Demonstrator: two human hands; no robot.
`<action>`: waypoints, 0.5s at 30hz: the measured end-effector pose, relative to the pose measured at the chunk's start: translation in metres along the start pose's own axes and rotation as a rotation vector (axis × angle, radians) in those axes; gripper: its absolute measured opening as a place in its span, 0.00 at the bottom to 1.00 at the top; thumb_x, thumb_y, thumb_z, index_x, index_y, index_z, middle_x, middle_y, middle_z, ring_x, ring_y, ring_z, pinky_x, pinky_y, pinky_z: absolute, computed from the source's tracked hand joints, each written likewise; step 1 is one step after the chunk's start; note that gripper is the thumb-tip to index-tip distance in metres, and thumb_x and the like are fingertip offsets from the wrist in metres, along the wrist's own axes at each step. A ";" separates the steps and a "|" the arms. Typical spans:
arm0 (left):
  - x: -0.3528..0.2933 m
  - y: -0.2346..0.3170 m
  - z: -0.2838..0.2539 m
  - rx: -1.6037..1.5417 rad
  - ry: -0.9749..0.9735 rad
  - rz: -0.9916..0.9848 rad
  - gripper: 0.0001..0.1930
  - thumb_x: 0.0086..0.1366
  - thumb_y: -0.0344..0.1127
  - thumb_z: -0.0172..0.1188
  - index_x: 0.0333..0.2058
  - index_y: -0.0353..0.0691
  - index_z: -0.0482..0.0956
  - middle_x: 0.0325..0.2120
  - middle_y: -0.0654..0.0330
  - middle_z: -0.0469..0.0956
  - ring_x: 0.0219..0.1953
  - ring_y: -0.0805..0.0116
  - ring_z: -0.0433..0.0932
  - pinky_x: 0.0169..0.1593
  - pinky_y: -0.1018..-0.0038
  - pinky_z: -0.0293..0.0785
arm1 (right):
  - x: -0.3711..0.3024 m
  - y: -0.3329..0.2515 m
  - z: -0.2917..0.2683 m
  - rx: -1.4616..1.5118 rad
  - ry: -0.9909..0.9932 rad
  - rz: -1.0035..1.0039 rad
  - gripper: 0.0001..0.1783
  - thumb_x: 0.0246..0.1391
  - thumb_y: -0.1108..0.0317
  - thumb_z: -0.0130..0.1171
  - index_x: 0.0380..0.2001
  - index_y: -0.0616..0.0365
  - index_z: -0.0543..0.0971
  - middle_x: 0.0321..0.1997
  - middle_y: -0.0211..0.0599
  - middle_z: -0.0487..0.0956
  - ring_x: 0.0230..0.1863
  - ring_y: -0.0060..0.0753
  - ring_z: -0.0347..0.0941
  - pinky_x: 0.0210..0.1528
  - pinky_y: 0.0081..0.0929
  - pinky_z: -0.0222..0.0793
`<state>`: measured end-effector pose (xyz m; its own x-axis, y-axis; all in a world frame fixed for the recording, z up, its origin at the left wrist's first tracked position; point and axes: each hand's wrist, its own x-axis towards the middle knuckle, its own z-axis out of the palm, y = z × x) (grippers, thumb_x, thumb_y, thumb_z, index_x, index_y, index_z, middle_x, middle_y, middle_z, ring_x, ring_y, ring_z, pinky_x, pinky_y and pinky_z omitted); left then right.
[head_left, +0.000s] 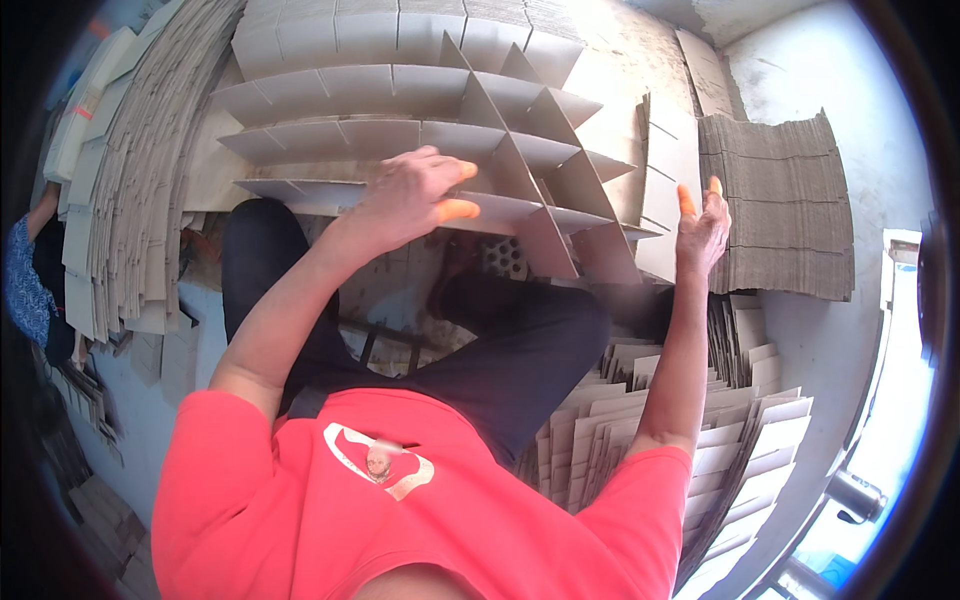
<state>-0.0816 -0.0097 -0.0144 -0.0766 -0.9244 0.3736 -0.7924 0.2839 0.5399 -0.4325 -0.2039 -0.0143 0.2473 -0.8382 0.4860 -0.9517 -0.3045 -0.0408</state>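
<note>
My red shirt [400, 530], with its pale printed emblem, is nearest, and from its sleeves both my bare arms reach forward over my dark trousers [505, 345], my knees bent apart. My left elbow is bent and its forearm slants inward, bringing my left hand [420, 195] above the near edge of the cardboard grid [480, 105], back of the hand up, orange-tipped fingers pointing right. Thumb and forefinger stand apart with a gap between them, and I see nothing pinched there; whether the underside of the hand rests on cardboard I cannot tell. My right arm is straighter, running almost directly away from me, and my right hand [703, 232] is raised with thumb and fingers pointing forward, their orange tips spaced apart around nothing I can see. It is just beside a pale slotted board [668, 165], though I cannot tell if they touch. The grid lies ahead, mostly in front of my left hand: long slotted strips [370, 137] run across on edge, and two cross strips meet them toward the right. Past my right hand sits a thick brown cardboard stack [780, 205]; a tall stack of boards [135, 170] leans at far left, and a whitish wall [815, 65] rises beyond on the right.
</note>
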 end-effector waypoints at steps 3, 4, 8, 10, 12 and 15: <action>-0.011 -0.009 -0.017 0.023 0.034 -0.009 0.19 0.50 0.38 0.69 0.39 0.33 0.78 0.32 0.56 0.80 0.32 0.61 0.74 0.37 0.68 0.73 | -0.008 0.039 0.026 -0.093 -0.438 0.412 0.61 0.34 0.30 0.64 0.61 0.65 0.58 0.59 0.56 0.65 0.61 0.56 0.62 0.58 0.48 0.63; -0.013 -0.011 -0.022 0.039 0.016 -0.029 0.20 0.50 0.38 0.69 0.40 0.33 0.78 0.32 0.56 0.80 0.32 0.61 0.74 0.37 0.68 0.73 | -0.011 0.051 0.033 -0.084 -0.630 0.527 0.68 0.27 0.26 0.65 0.63 0.65 0.56 0.63 0.56 0.61 0.64 0.58 0.57 0.60 0.48 0.61; -0.019 -0.018 -0.030 0.097 -0.008 -0.076 0.20 0.50 0.38 0.69 0.39 0.32 0.78 0.33 0.56 0.80 0.33 0.60 0.75 0.38 0.68 0.73 | -0.015 0.078 0.044 0.075 -0.756 0.475 0.60 0.27 0.30 0.68 0.53 0.72 0.66 0.55 0.65 0.69 0.60 0.56 0.64 0.58 0.42 0.63; -0.024 -0.021 -0.030 0.114 -0.001 -0.089 0.19 0.50 0.38 0.68 0.39 0.32 0.78 0.33 0.56 0.80 0.32 0.60 0.75 0.38 0.68 0.73 | -0.018 0.079 0.050 0.113 -0.638 0.365 0.53 0.29 0.37 0.71 0.49 0.73 0.69 0.46 0.60 0.76 0.50 0.53 0.72 0.52 0.40 0.67; -0.024 -0.021 -0.028 0.107 0.011 -0.093 0.19 0.50 0.38 0.68 0.38 0.32 0.79 0.32 0.56 0.80 0.32 0.60 0.74 0.38 0.67 0.72 | -0.023 0.083 0.049 0.154 -0.513 0.281 0.49 0.29 0.43 0.74 0.47 0.73 0.71 0.41 0.57 0.79 0.45 0.52 0.76 0.49 0.39 0.69; -0.022 -0.018 -0.023 0.060 0.011 -0.105 0.18 0.50 0.37 0.68 0.38 0.32 0.79 0.32 0.56 0.80 0.31 0.60 0.74 0.37 0.67 0.72 | -0.039 0.088 0.053 0.169 -0.253 0.158 0.42 0.27 0.51 0.77 0.45 0.67 0.74 0.36 0.52 0.79 0.39 0.50 0.77 0.45 0.38 0.72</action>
<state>-0.0520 0.0113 -0.0155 0.0153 -0.9454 0.3256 -0.8308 0.1692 0.5303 -0.5166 -0.2222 -0.0830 0.1565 -0.9603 0.2310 -0.9434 -0.2146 -0.2530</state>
